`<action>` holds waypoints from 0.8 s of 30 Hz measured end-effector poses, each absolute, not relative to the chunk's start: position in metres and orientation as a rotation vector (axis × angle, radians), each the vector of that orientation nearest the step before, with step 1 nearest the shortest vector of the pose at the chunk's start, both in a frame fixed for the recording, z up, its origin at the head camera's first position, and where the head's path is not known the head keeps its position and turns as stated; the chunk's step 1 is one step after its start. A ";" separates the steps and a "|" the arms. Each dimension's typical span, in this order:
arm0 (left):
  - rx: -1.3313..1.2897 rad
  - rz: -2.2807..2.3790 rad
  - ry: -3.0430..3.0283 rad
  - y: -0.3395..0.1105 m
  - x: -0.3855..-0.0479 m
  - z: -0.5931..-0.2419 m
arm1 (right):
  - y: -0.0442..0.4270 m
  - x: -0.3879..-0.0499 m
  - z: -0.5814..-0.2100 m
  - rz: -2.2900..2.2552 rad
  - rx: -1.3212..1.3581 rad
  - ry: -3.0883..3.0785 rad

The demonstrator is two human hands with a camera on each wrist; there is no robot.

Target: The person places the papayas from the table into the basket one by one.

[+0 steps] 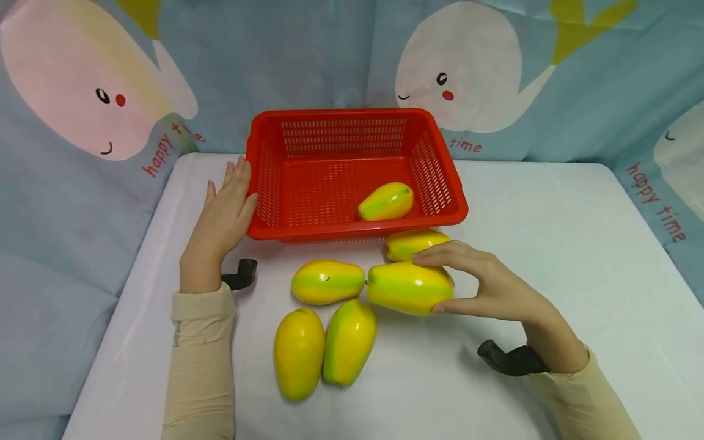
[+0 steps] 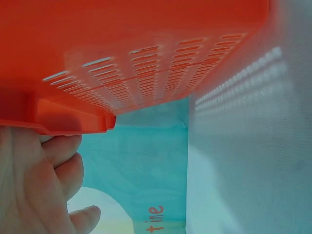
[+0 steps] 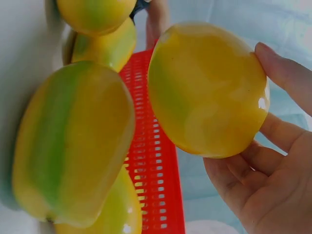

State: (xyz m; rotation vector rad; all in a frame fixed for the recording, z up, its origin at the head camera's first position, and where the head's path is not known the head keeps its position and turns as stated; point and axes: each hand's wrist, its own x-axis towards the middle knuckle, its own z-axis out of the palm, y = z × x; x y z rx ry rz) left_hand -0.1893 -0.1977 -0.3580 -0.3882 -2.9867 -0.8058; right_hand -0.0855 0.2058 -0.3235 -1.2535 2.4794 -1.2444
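Note:
My left hand (image 1: 222, 211) (image 2: 44, 185) lies with straight fingers against the left rim of the red basket (image 1: 335, 230) (image 2: 161, 24). Between thumb and fingertips, my right hand (image 1: 484, 284) (image 3: 278, 170) pinches a yellow-green fruit (image 1: 409, 287) (image 3: 207, 90) in front of the basket; the right wrist view shows it held off the table. One fruit (image 1: 387, 201) lies inside the basket at its front right. Another fruit (image 1: 415, 243) is just outside the front wall, partly hidden by the rim. A third (image 1: 328, 281) lies left of the held one.
Two more fruits (image 1: 299, 354) (image 1: 350, 342) lie side by side nearer the front of the white table (image 1: 561, 244). Behind the basket hangs a blue cloth (image 1: 324, 55) with whale prints. A black piece (image 1: 240, 275) (image 1: 511, 359) sits at each wrist.

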 end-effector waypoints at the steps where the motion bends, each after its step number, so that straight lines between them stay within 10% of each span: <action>1: -0.392 -0.807 -2.986 -0.198 -0.190 -0.358 | 0.204 -0.088 -0.322 -1.253 -1.254 2.477; 24: -0.381 -0.805 -2.986 -0.197 -0.189 -0.357 | 0.172 -0.132 -0.312 -1.354 -1.300 2.516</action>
